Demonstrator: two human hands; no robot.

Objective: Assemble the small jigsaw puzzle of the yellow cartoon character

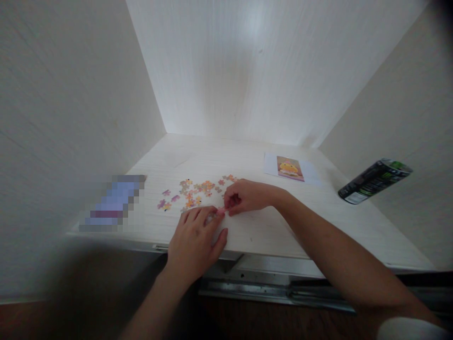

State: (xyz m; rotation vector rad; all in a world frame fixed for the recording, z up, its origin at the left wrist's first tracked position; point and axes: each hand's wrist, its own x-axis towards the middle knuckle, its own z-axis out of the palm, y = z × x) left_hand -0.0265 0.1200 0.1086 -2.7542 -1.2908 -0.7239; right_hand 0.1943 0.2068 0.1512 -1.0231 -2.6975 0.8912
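Both hands meet near the front edge of the pale wooden desk [269, 231]. The left hand [194, 238] lies flat, fingers together; the right hand [246, 196] pinches a small pink puzzle piece [222, 210], just beside scattered orange-purple pieces [193, 191].

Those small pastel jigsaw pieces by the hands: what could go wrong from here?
The left hand lies flat close to the white wooden desk's front edge, so a small pastel jigsaw piece under or beside it might slide off. The right hand pinches something tiny, which could slip. The black and green can looks tilted near the right wall and might topple or roll.
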